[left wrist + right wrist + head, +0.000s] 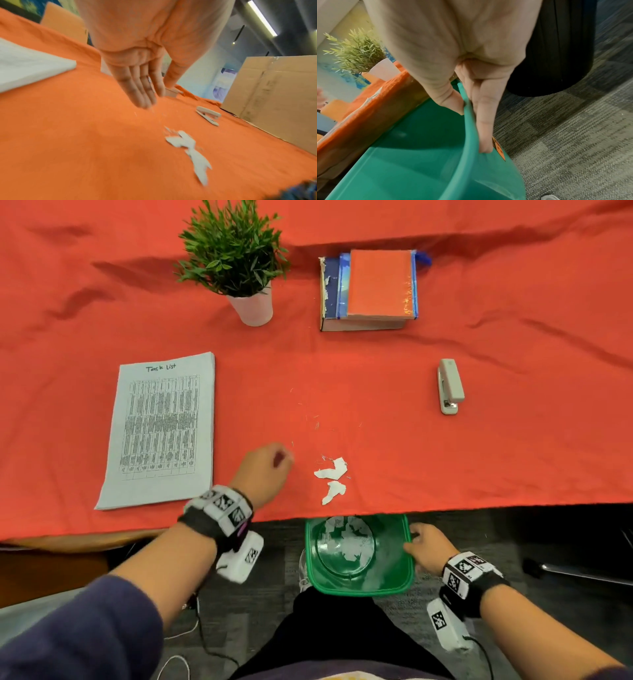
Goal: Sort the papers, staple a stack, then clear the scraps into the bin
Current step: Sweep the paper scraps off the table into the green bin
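— Which step is this, would you say?

— The last one, I judge. The thick stack of white printed papers (161,429) lies squared on the red-clothed table (376,412), and the pale grey stapler (450,386) sits well apart to the right. Only scraps are left: two torn white paper scraps (332,477) near the table's front edge, with thin staple-like bits scattered just beyond them.

— And the hands?

— The left hand (137,86) is over the cloth just left of the scraps, fingers straight and together, holding nothing. The right hand (471,102) pinches the rim of the green plastic bin (419,155), thumb inside and fingers outside, keeping it under the table edge right below the scraps. White pieces already lie in its bottom.

— So the next move?

— Likely a sweep rightward and toward the edge, flat enough to catch the light scraps without fanning them past the bin.

— Any writing?

— "Task List" is handwritten atop the papers; the table beneath is too fine to read. An orange sticker (499,148) on the bin is illegible.
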Motion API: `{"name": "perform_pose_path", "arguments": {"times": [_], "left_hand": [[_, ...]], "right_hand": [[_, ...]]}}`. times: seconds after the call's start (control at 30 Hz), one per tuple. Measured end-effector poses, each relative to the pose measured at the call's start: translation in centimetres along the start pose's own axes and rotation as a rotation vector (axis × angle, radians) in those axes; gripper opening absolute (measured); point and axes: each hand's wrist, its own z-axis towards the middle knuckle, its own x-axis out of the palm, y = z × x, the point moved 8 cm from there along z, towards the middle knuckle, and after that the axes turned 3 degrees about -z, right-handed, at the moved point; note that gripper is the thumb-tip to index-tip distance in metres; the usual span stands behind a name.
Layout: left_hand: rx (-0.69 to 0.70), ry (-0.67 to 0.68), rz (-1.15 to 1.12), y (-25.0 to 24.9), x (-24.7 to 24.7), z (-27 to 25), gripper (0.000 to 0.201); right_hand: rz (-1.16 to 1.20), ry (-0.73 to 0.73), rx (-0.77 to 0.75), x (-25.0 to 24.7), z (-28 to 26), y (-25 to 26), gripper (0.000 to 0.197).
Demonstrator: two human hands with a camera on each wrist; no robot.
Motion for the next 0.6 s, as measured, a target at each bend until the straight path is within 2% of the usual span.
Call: {"name": "perform_pose_path", "arguments": {"times": [0.03, 0.07, 0.17, 0.23, 0.3, 0.4, 0.5, 0.57, 0.6], "left_hand": [[0.044, -0.073, 0.006, -0.7, -1.2, 1.6, 0.021], [0.064, -0.09, 0.045, -0.8, -1.5, 3.2, 0.036], [-0.044, 0.0, 0.288, 1.0, 0.5, 6.8, 0.072], [-0.119, 0.06, 0.377, 2.6, 2.2, 7.7, 0.081], [-0.129, 0.137, 0.405, 3.0, 4.2, 7.3, 0.085], [0.044, 0.321, 0.475, 0.9, 8.4, 4.1, 0.086], [0.269, 0.579, 0.474, -1.7, 12.6, -2.0, 0.088], [0.358, 0.745, 0.476, -2.9, 14.1, -5.9, 0.087], [0.377, 0.784, 0.462, -3.5, 14.2, -7.0, 0.085]], "right_hand": [[0.003, -0.007, -0.002, 0.0, 0.0, 0.0, 0.012], [0.01, -0.016, -0.003, -0.1, 0.2, -0.1, 0.012], [0.018, -0.031, -0.01, -0.1, 0.8, -0.2, 0.013], [0.033, -0.022, -0.013, 0.0, 1.2, -0.3, 0.016], [0.033, -0.02, -0.022, 0.0, 1.4, -0.2, 0.016], [0.019, -0.025, -0.036, -0.2, 1.4, 0.1, 0.016], [0.026, -0.021, -0.027, -0.2, 1.7, -0.2, 0.031], [0.018, -0.024, -0.017, -0.2, 1.9, -0.5, 0.039], [0.022, -0.03, -0.018, -0.3, 2.0, -0.6, 0.037]]}}
